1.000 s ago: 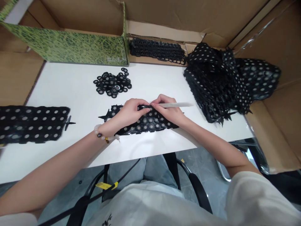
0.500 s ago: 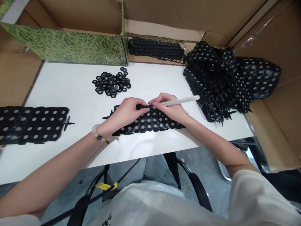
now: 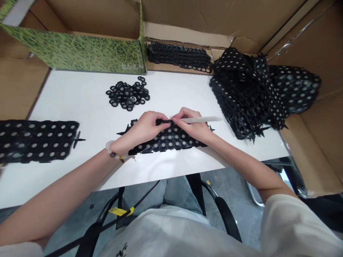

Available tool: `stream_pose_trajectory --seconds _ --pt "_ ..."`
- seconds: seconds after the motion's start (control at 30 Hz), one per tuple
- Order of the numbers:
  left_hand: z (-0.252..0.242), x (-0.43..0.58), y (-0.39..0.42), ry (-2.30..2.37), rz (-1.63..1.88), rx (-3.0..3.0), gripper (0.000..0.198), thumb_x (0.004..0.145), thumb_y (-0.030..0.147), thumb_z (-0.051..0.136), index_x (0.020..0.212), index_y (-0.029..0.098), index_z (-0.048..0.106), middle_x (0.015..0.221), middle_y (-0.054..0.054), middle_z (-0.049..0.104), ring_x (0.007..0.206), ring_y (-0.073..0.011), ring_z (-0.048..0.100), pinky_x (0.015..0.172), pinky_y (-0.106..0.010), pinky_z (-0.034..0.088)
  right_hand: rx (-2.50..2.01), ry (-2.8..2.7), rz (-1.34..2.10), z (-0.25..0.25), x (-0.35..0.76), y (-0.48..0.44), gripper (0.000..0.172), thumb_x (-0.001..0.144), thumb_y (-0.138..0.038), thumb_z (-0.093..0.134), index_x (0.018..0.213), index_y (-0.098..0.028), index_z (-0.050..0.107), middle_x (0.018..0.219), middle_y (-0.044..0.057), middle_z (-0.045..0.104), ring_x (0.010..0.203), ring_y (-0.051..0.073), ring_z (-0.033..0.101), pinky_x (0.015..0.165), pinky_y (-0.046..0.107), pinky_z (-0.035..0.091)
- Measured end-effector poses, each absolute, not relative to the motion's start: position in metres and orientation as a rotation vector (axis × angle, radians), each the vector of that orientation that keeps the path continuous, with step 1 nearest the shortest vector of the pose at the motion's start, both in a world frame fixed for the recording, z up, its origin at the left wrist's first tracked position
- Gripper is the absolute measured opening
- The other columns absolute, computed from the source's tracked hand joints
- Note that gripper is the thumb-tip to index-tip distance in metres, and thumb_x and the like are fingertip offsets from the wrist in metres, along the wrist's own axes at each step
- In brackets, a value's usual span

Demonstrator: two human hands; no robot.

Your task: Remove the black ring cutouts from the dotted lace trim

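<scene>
Two bare hands, the left hand (image 3: 148, 130) and the right hand (image 3: 194, 127), sit close together at the centre of my feed, their fingertips almost meeting. Between them, a black punched strip (image 3: 167, 140) lies flat on the white table (image 3: 80, 96), its round openings set with pale-centred rings. The left hand, with a pale beaded bracelet (image 3: 114, 151) at its wrist, rests over the strip's left part, its fingers pressing down near the top edge. From here I can't tell whether it is pinching the strip or only holding it down. The right hand grips a pale stick (image 3: 200, 120) like a pen, with the shaft pointing right and the tip hidden among the fingers at the strip's upper edge.

At upper centre of the table sits a pile of loose black rings (image 3: 127, 94). At far left lies a wide black punched sheet (image 3: 34, 141), running off the frame edge. A large heap of the same dotted material (image 3: 243, 92) slumps at upper right, partly over the table edge. Behind the table, a stack of black strips (image 3: 178, 56) lies beside a green patterned box (image 3: 77, 50), with cardboard (image 3: 214, 14) walling the upper frame.
</scene>
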State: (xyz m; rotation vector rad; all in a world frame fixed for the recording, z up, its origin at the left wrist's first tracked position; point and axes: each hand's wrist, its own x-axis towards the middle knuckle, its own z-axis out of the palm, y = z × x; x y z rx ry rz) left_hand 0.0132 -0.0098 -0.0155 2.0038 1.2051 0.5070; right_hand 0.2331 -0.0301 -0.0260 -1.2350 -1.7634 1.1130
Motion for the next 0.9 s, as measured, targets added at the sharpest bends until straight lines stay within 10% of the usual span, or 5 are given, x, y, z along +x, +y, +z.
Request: stream_pose_trajectory --seconds 0.67,0.9 --pt "-0.014 0.002 0.002 1.226 0.414 2.048 0.032 0.087 0.052 0.069 0.095 0.024 0.082 0.098 -0.006 0.083 0.091 -0.0277 0.074 0.089 -0.037 0.052 -1.353 -1.802 1.022 -0.006 0.249 -0.024 0.026 0.089 -0.04 0.073 0.073 -0.023 0.061 0.072 0.0 0.067 0.073 0.019 0.059 0.072 0.035 0.045" --pt "-0.018 0.011 -0.006 1.261 0.493 1.989 0.027 0.087 0.046 0.072 0.098 0.024 0.084 0.105 -0.005 0.084 0.099 -0.0292 0.075 0.101 -0.041 0.051 -1.227 -1.639 1.181 -0.008 0.244 -0.026 0.026 0.088 -0.043 0.076 0.078 -0.022 0.065 0.095 0.005 0.079 0.095 0.023 0.072 0.09 0.039 0.052"
